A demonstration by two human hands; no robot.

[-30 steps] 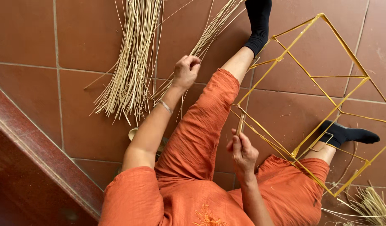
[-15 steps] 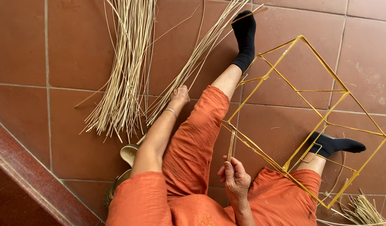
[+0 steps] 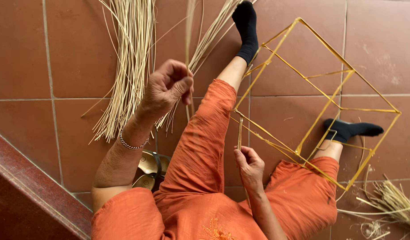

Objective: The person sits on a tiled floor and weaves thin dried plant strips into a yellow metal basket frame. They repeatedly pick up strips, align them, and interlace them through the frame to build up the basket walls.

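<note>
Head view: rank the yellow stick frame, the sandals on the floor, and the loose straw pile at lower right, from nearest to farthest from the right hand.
1. Yellow stick frame: touching the right hand, just above it.
2. Sandals: to its left, beyond the orange-trousered thigh.
3. Loose straw pile: far right, by the picture's edge.

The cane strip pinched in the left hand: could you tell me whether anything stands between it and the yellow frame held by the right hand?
Only the person's own orange-trousered leg lies between them. The left hand holds the cane strip raised above that leg, while the right hand grips the yellow frame on the leg's other side. Nothing else visibly blocks the way.
</note>
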